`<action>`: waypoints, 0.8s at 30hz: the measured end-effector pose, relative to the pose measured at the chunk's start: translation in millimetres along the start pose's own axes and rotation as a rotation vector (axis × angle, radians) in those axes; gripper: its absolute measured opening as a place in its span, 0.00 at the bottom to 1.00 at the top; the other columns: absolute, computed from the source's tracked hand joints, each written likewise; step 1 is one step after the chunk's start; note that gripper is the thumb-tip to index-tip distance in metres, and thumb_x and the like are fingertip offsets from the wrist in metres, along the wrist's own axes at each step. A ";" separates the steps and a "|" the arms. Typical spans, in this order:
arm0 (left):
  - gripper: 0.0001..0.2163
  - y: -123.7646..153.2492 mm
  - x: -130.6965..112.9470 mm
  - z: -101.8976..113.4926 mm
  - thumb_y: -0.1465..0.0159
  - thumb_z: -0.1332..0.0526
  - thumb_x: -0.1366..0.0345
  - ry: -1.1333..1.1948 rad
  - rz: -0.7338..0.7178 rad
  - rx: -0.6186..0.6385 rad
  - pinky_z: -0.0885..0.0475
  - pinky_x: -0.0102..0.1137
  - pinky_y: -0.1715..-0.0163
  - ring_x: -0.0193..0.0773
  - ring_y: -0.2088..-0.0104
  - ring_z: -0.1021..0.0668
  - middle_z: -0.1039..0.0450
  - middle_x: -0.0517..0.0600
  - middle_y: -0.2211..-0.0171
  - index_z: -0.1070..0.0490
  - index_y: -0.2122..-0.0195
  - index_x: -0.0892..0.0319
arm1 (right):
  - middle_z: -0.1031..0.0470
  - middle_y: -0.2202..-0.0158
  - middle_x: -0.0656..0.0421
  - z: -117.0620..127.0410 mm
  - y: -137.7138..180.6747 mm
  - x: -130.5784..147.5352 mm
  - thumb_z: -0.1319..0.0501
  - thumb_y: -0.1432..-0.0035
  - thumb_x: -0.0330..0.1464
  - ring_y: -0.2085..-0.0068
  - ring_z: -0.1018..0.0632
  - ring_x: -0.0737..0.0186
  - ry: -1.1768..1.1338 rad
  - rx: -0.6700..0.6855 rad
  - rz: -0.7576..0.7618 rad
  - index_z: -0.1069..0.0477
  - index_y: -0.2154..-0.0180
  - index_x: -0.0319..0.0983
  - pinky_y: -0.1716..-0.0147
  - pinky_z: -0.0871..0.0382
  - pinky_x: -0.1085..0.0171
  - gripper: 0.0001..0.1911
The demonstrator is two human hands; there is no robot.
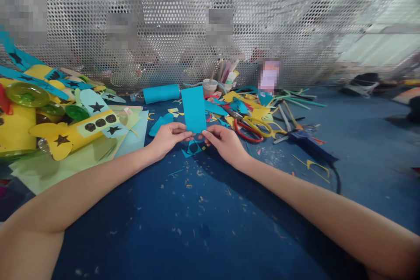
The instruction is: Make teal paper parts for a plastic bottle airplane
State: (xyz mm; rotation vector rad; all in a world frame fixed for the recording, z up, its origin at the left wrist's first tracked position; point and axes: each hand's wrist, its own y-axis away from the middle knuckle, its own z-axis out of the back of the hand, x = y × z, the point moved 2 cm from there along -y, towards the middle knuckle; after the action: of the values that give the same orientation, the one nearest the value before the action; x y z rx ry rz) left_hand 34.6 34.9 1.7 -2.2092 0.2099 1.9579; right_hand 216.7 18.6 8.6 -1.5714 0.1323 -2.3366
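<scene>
Blue paper: a tall strip of blue paper (194, 109) stands up in the air over the blue table (210, 210), with its short edge at the bottom.
Left hand: the left hand (167, 138) is closed on the bottom left corner of the blue paper, and the thumb and fingers pinch it.
Right hand: the right hand (225, 142) is closed on the bottom right corner in the same way.
Paper and hands: the blue paper sits between the two hands and goes up from the fingertips (206, 133). Only the bottom edge is held, and the top is free.
Under the hands: a small blue scrap (193, 148) lies on the table just below them.
Could flop: nothing holds the top, so I think the strip could bend over and get a crease.
Could rip: if the hands pull apart too hard, the thin paper could tear along the bottom.
Could slip: the pinch is only on the very edge, so the strip could slide out and land in the scraps.
Could bump: the scissors (249, 130) lie near the right hand, and a quick move to that side could hit them.
Farther right: a glue gun (306, 140) lies well apart from the hands.
Behind: a blue roll (160, 93) lies on its side past the strip.
Far left: a yellow paper plane (72, 133) with black stars lies well apart.
</scene>
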 end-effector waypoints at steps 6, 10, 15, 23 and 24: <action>0.09 0.3 0.7 -1.1 0.47 0.31 0.68 0.014 0.003 0.007 0.25 0.36 0.59 0.38 0.69 0.18 0.22 0.46 0.74 0.31 0.69 0.60 | 0.25 0.72 0.58 -1.0 -1.1 -0.9 0.44 0.41 0.45 0.73 0.27 0.64 -0.004 -0.001 0.029 0.31 0.69 0.40 0.67 0.30 0.61 0.15; 0.09 -1.2 3.3 -0.8 0.46 0.32 0.69 0.032 -0.006 0.020 0.25 0.39 0.56 0.40 0.66 0.18 0.21 0.48 0.71 0.30 0.66 0.60 | 0.23 0.70 0.57 -0.1 -2.1 -1.9 0.45 0.40 0.44 0.72 0.26 0.63 -0.004 -0.020 0.022 0.31 0.68 0.40 0.67 0.29 0.60 0.15; 0.09 0.7 1.0 -0.9 0.46 0.34 0.69 0.002 -0.045 0.118 0.26 0.40 0.55 0.41 0.64 0.19 0.20 0.50 0.68 0.28 0.64 0.60 | 0.24 0.71 0.57 2.7 -2.1 -2.6 0.46 0.39 0.43 0.72 0.26 0.63 0.042 -0.040 0.027 0.32 0.69 0.40 0.67 0.30 0.61 0.14; 0.13 -0.8 -2.5 2.0 0.44 0.33 0.60 0.207 -0.063 0.081 0.26 0.40 0.54 0.45 0.56 0.21 0.21 0.52 0.59 0.26 0.60 0.59 | 0.31 0.76 0.61 1.4 3.4 1.4 0.48 0.41 0.34 0.74 0.31 0.63 0.329 -0.032 0.074 0.37 0.71 0.42 0.71 0.37 0.62 0.07; 0.13 -1.6 -1.8 2.9 0.45 0.32 0.60 0.227 -0.054 0.041 0.26 0.40 0.54 0.46 0.55 0.21 0.21 0.53 0.59 0.26 0.61 0.60 | 0.33 0.77 0.62 2.4 3.1 1.4 0.48 0.41 0.35 0.74 0.32 0.63 0.326 -0.053 0.059 0.38 0.72 0.42 0.71 0.38 0.63 0.08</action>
State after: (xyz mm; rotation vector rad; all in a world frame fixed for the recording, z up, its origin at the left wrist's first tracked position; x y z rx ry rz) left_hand 31.9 37.0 3.2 -2.3813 0.2171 1.6593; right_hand 219.0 15.5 10.0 -1.1788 0.3134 -2.5420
